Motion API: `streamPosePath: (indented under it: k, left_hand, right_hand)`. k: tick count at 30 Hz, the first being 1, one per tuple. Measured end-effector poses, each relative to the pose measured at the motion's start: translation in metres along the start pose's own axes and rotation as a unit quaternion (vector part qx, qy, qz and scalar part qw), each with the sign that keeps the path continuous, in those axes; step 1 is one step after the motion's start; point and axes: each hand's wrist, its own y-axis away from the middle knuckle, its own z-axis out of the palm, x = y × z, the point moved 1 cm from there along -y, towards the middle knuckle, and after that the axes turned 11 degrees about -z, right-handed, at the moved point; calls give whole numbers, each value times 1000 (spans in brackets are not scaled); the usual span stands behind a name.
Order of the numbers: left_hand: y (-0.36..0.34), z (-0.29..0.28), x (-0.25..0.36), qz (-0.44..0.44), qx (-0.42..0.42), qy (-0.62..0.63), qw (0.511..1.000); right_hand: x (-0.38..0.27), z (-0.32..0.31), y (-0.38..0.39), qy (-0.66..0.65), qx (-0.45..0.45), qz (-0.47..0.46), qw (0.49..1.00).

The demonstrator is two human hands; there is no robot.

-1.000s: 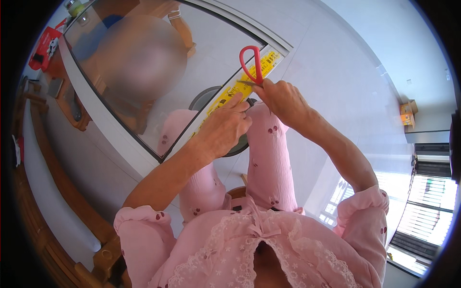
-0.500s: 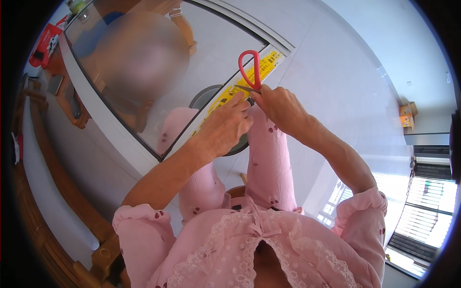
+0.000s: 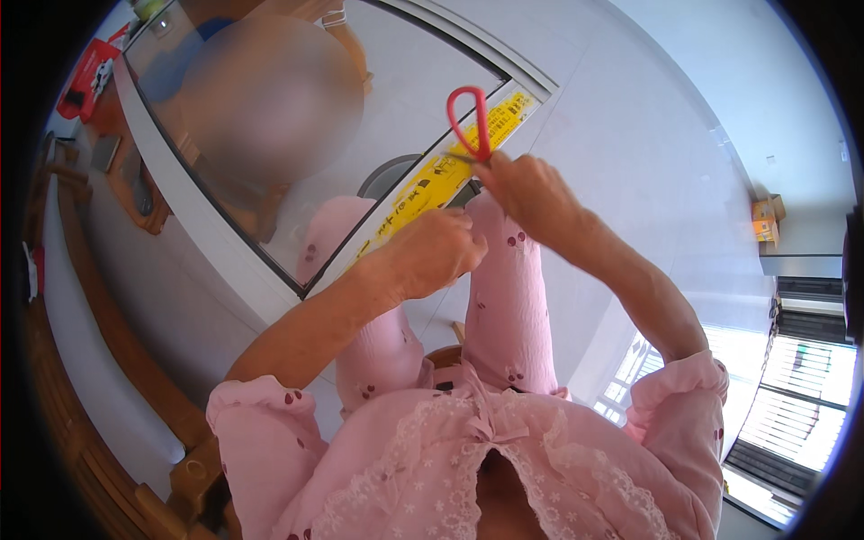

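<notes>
My right hand (image 3: 533, 189) is closed around a pair of scissors (image 3: 486, 135) with red handles. One red loop stands up above my fist, and a dark metal blade points left over the yellow label (image 3: 432, 183). That label is a long printed strip lying along the white frame (image 3: 337, 274) of a glass panel. My left hand (image 3: 434, 252) is curled in front of the frame, just below the label and above my knees. Its fingertips are folded under, so whatever they may pinch is hidden.
The large glass panel (image 3: 270, 211) leans across the upper left, reflecting a blurred shape and my knee. Behind the label shows part of a dark round rim (image 3: 464, 191). A wooden bench (image 3: 117, 324) runs along the left. An orange carton (image 3: 766, 220) stands far right.
My left hand has drawn back from the label toward me, its fingers now curled in, uncovering more yellow strip. My right hand has shifted slightly up and right with the scissors.
</notes>
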Motion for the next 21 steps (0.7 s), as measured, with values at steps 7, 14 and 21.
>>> streamPosePath:
  k: [7, 14, 21]
  left_hand:
    - [5, 7, 3, -65, -149, -35, 986]
    - [5, 4, 4, -43, -112, -53, 991]
    - [4, 6, 4, -77, -135, -46, 987]
  right_hand:
    - [-15, -12, -8, -123, -69, 89, 986]
    - [-10, -6, -6, 26, -24, 21, 999]
    - [-22, -13, -4, -15, -75, 30, 997]
